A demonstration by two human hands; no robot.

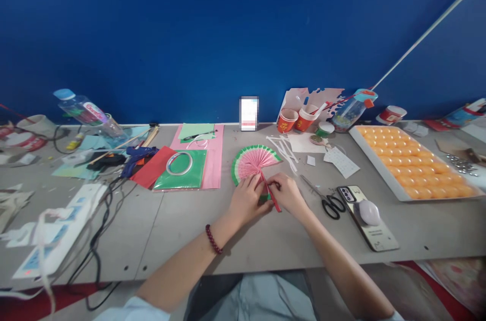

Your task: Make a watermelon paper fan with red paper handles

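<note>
A pleated paper fan (253, 161), pink with a green rim like a watermelon slice, lies spread on the grey table (182, 219) in front of me. A red stick (270, 192) runs from its base toward me. My left hand (247, 199) pinches the fan's folded base from the left, fingers closed. My right hand (287, 192) presses on the red stick from the right, fingers curled together. Both hands touch at the fan's base. A dark red bead bracelet (213, 239) is on my left wrist.
Black scissors (329, 202) and a phone (366, 216) lie right of my hands. A tray of orange balls (416, 163) sits far right. Red cups (298, 119), white paper strips (283, 148), green and pink sheets with a tape roll (179, 163), a glue gun (136, 156) and cables (99, 232) are on the left and back.
</note>
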